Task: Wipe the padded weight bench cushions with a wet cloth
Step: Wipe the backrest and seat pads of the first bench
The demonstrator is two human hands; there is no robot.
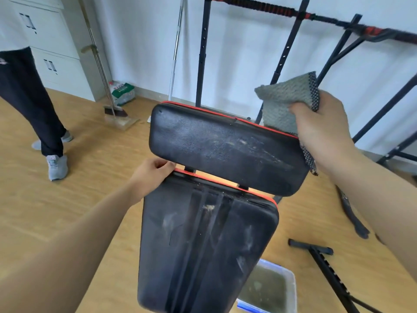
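Two black padded cushions with red piping make up the bench. The upper cushion (225, 147) is tilted up and shows dusty white streaks. The lower cushion (203, 245) runs toward me and is streaked with dust too. My left hand (151, 175) grips the left edge at the gap between the two cushions. My right hand (322, 129) holds a grey cloth (284, 100) with a black-and-white mesh edge, raised at the upper cushion's right top corner.
A plastic tub of murky water (268, 288) stands on the wood floor right of the bench. A black rack with a red-and-black bar (270, 7) rises behind. Metal legs (325, 265) lie at right. A person (33, 105) stands at left near a broom and dustpan (117, 114).
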